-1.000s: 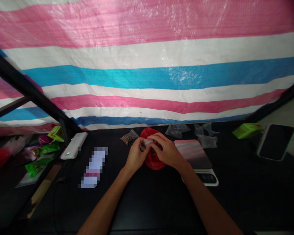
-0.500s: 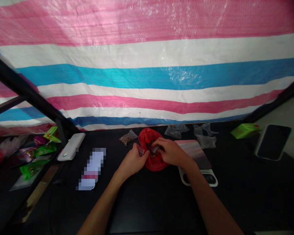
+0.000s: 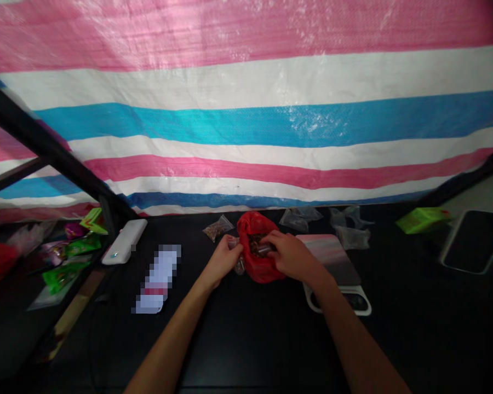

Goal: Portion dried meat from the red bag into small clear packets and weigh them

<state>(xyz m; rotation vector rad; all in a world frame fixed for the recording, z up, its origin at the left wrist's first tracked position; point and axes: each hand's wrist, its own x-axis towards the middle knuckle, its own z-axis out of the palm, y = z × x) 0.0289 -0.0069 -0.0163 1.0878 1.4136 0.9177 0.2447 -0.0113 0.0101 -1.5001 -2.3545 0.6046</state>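
A red plastic bag (image 3: 258,271) stands with its mouth spread, and small brown dried pieces (image 3: 254,241) fill it. My right hand (image 3: 290,254) reaches over the bag's right rim, its fingers closed around a small shiny, see-through piece (image 3: 265,249) whose kind I cannot make out. To the left of the red bag, my left hand (image 3: 224,260) pinches a small clear zip bag (image 3: 240,266) near its top; a little lies in its bottom. Just behind that hand, a filled zip bag (image 3: 218,228) of brown pieces lies on the black table (image 3: 246,339).
A kitchen scale (image 3: 339,262) sits right of the red bag, partly under my right forearm. Clear bags (image 3: 299,219) lie behind. At left are a white power bank (image 3: 125,241) and a blurred-out phone-shaped item (image 3: 158,279); at right, a green packet (image 3: 423,220) and a phone (image 3: 474,241).
My left hand has drawn the small zip bag left, away from the red bag's mouth, so the bag now hangs beside it. My right hand stays at the brown pieces.
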